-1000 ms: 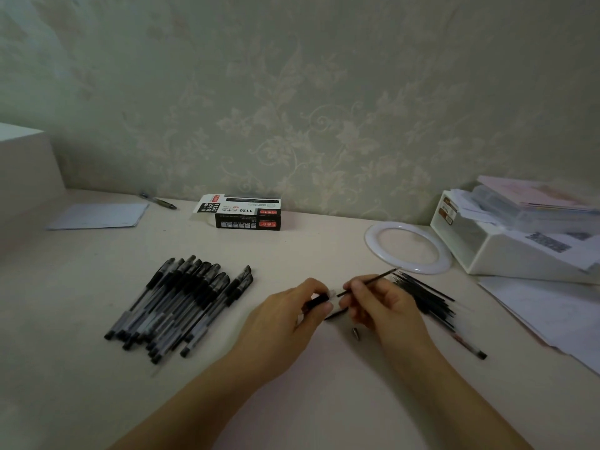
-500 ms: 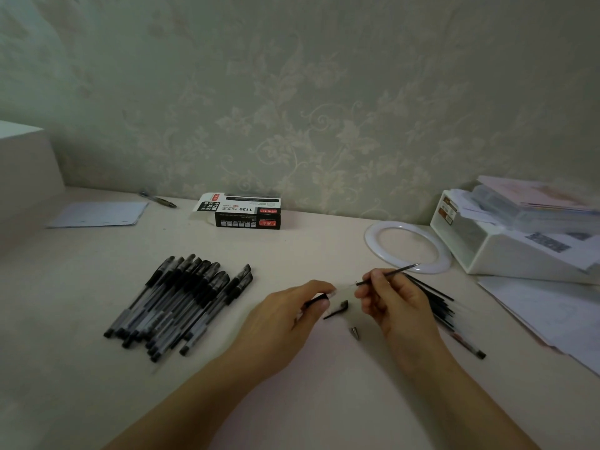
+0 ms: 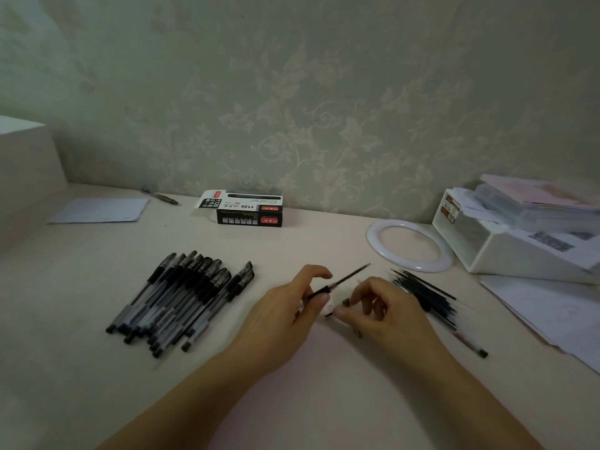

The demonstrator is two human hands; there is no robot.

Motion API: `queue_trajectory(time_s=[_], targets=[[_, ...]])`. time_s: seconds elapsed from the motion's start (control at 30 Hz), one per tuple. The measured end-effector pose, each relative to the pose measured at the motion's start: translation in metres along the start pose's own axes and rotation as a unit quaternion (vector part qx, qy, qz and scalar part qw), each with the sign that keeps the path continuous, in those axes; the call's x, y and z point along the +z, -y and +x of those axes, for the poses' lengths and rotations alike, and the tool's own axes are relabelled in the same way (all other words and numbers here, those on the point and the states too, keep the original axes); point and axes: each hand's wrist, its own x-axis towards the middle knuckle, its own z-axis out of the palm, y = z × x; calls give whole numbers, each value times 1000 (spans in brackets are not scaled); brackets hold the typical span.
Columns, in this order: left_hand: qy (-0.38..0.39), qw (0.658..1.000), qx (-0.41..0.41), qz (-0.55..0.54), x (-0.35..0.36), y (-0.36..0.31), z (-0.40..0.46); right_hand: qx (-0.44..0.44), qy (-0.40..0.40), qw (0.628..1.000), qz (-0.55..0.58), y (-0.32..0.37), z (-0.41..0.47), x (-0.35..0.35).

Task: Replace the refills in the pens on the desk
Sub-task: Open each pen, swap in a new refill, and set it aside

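My left hand [image 3: 285, 310] pinches a pen barrel [image 3: 319, 292] between thumb and fingers at the middle of the desk. A thin black refill [image 3: 349, 277] sticks out of the barrel toward the upper right. Just to the right, my right hand [image 3: 386, 306] pinches a small dark pen part [image 3: 345, 302] between thumb and fingertips, low over the desk. Several capped black pens [image 3: 181, 300] lie in a pile on the left. A bundle of loose black refills [image 3: 422, 289] lies right of my right hand.
A small pen piece [image 3: 357, 332] lies under my right hand, and a single pen [image 3: 470, 345] lies further right. At the back stand a black pen box [image 3: 248, 211], a white ring [image 3: 373, 243] and a white storage box [image 3: 519, 254]. Papers [image 3: 552, 316] cover the right edge.
My right hand carried the refill out to the right, and the refill now sits in the barrel in my left hand. My right hand has dropped to the small dark part.
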Motion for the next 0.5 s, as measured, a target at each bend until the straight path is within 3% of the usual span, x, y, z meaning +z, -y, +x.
queue_trajectory(time_s=[0.17, 0.5], targets=[[-9, 1000, -3, 7, -3, 2, 0, 18, 56, 995, -79, -6, -3, -4], [11, 1000, 1, 25, -2, 1, 1, -38, 42, 995, -84, -12, 2, -4]])
